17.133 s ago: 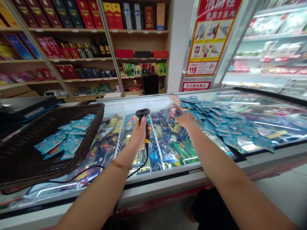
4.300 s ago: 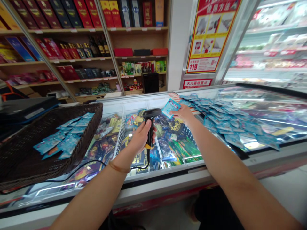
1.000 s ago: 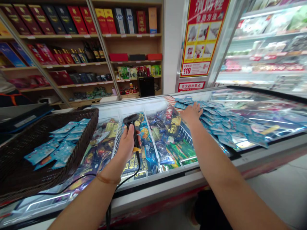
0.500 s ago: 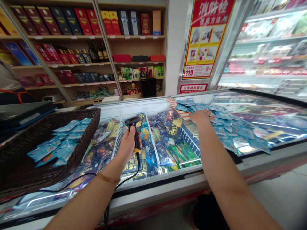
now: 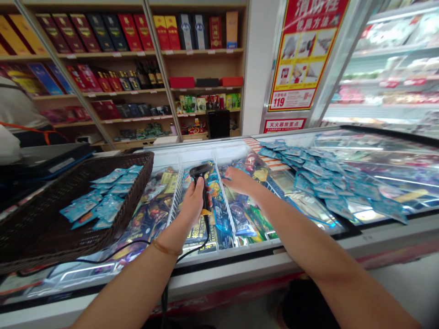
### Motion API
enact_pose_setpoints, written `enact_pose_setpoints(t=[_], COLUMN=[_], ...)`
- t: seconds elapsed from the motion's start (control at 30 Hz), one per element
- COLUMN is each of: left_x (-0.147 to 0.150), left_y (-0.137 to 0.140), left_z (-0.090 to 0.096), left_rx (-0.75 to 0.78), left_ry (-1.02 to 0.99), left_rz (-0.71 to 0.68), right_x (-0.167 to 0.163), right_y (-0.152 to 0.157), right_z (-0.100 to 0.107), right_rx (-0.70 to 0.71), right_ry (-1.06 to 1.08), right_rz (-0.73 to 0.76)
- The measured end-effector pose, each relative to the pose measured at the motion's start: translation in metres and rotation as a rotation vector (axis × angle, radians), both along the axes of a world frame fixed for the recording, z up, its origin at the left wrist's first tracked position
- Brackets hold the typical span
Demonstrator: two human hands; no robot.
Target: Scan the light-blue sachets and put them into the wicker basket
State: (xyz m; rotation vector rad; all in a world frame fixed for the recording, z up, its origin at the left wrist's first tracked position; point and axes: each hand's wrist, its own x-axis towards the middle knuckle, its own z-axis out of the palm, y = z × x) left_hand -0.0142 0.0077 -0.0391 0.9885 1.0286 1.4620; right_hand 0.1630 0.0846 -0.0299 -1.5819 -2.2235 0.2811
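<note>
One chest freezer (image 5: 240,269) is recorded, spanning the whole width of the view, its glass lid serving as a work surface while the compartments below, parted by white wire dividers (image 5: 173,194), are packed with frozen goods. One dark wicker basket (image 5: 44,228) is set on the lid at the left, tilted toward the viewer, so that the packets in it lie in a loose heap against its far corner; roughly a dozen are visible there, an exact count being prevented by overlap. A far larger spread of blue packets (image 5: 322,176) is laid out flat on the glass at the right, several dozen by estimate, too many and too overlapped to be counted. One barcode scanner (image 5: 202,183) is held upright over the middle compartment, its head turned toward the right, apparently so that an item can be presented to it; its cable (image 5: 103,256) trails off to the left across the glass. The left hand (image 5: 194,205) is clamped around the scanner handle. The right hand (image 5: 240,180) is held close beside the scanner head with its fingers drawn together; whether a packet is pinched in them cannot be told.
</note>
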Motion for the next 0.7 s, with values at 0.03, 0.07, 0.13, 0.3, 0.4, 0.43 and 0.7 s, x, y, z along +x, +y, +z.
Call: enact_pose_setpoints(t=[0.03,0.07,0.13,0.3,0.4,0.43,0.7], left_x=[0.000,0.000,0.000,0.002,0.003,0.004,0.014], left_y=[0.000,0.000,0.000,0.001,0.001,0.001,-0.012], left_z=[0.000,0.000,-0.001,-0.006,-0.009,-0.009,0.002], left_rx=[0.001,-0.001,-0.007,-0.005,-0.002,0.000,0.016], left_ry=[0.000,0.001,0.007,0.021,0.024,0.024,0.055], left_rz=[-0.004,-0.012,-0.023,-0.025,-0.054,-0.060,-0.220], right_x=[0.007,0.015,0.033,0.054,0.052,0.051,0.051], right_y=[0.003,0.006,0.013,0.028,0.039,0.043,0.051], right_z=[0.002,0.004,0.006,-0.013,-0.029,-0.032,-0.024], right_rx=[0.045,0.089,0.116,-0.090,-0.014,-0.002,-0.097], right_ry=[0.046,0.071,0.044,0.003,0.179,0.264,1.069], right_rz=[-0.053,-0.140,-0.339,-0.429,-0.384,-0.366,-0.184])
